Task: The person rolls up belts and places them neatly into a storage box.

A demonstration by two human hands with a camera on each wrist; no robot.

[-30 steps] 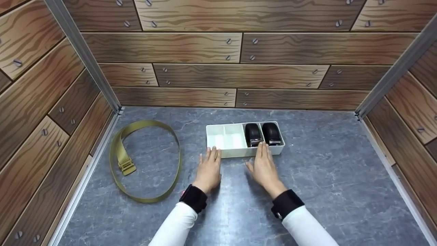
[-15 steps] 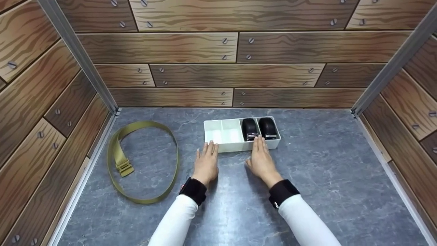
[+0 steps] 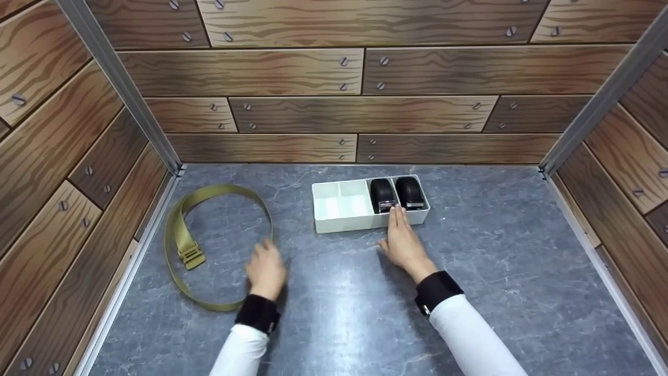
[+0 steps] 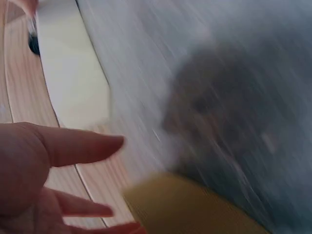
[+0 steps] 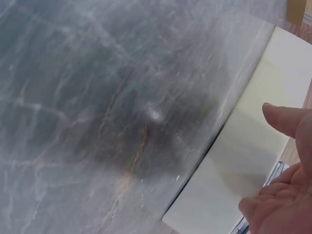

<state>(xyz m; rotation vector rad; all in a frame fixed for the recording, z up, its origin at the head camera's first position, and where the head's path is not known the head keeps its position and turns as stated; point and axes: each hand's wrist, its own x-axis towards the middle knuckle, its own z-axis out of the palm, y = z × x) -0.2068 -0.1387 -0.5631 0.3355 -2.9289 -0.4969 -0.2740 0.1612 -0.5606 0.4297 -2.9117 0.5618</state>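
Note:
An olive webbing belt (image 3: 177, 230) lies in a loose loop at the left, its buckle (image 3: 192, 256) inside the loop. My left hand (image 3: 266, 269) is over the loop's right side; the left wrist view is blurred, with thumb and fingers apart and the belt (image 4: 190, 207) close to the fingertips. A white divided box (image 3: 347, 223) stands in the middle. Its two right compartments each hold a black rounded roll (image 3: 382, 193) with a shiny metal end. My right hand (image 3: 404, 243), fingers straight, has its fingertips at the box's front wall (image 5: 248, 141).
Wood-patterned walls (image 3: 292, 72) enclose the grey marbled surface (image 3: 490, 250) at the back and both sides. Metal strips run along the side edges and up the corners. The two left compartments (image 3: 326, 201) of the box show bare white floors.
The box and both hands shifted slightly away from the body at first. Since then my left hand has left the box and moved left to the belt. My right hand has stayed at the box.

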